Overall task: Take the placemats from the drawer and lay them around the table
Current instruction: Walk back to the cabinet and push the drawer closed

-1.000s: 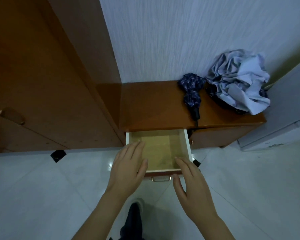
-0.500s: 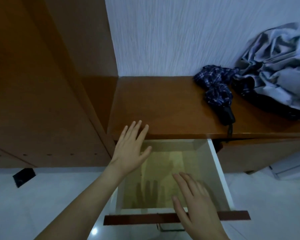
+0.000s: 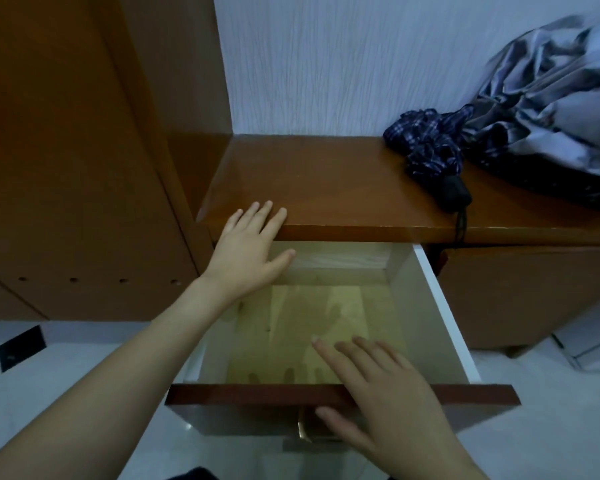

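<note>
The white-walled drawer (image 3: 433,306) stands pulled out below the brown wooden cabinet top (image 3: 326,181). On its floor lie flat yellowish placemats (image 3: 312,327). My left hand (image 3: 246,247) reaches forward with straight fingers, its fingertips resting on the cabinet top's front edge. My right hand (image 3: 385,389) hovers flat over the drawer's dark red front panel (image 3: 239,396), fingers spread and pointing into the drawer, thumb down near the brass handle (image 3: 303,429). Neither hand holds anything.
A folded dark plaid umbrella (image 3: 433,150) and a crumpled grey-blue cloth (image 3: 551,98) lie on the cabinet top at the right. A tall brown wardrobe (image 3: 66,150) rises at the left. White floor tiles (image 3: 49,393) surround the drawer.
The view has moved closer and lower over the drawer. My left hand has reached forward from above the drawer to the cabinet top's edge. My right hand stays over the drawer front.
</note>
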Demonstrator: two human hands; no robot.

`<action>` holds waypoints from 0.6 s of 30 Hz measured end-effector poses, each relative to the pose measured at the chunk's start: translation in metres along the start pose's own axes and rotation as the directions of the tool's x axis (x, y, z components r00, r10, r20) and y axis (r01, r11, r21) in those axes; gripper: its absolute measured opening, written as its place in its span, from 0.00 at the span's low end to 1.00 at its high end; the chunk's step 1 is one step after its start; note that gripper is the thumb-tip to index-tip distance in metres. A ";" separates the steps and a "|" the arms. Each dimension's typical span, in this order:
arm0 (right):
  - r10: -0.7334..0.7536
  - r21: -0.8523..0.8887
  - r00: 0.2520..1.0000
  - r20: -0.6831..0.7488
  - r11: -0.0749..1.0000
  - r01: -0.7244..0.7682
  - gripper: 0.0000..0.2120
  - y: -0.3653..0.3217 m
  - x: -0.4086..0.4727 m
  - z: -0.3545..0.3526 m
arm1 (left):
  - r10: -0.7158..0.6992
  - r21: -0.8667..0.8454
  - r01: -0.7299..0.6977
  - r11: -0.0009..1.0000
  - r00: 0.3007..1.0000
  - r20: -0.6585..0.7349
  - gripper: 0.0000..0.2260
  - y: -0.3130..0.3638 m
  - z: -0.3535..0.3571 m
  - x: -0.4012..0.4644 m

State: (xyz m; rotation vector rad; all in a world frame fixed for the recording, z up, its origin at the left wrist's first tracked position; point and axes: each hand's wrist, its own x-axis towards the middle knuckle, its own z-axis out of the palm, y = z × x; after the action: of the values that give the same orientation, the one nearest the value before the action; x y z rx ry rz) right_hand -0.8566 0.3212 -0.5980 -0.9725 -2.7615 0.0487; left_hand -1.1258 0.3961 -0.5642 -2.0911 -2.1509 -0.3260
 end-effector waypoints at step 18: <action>0.167 0.155 0.982 -0.084 0.976 -0.152 0.55 0.020 0.044 -0.011 | -0.014 -0.070 0.019 0.997 0.997 0.074 0.29 0.001 -0.016 0.001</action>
State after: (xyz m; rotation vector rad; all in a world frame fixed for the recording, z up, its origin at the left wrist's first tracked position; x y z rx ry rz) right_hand -0.8751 0.3638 -0.5811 -1.1227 -2.5459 0.2223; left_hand -1.1258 0.3934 -0.5485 -2.1561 -2.2305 -0.3373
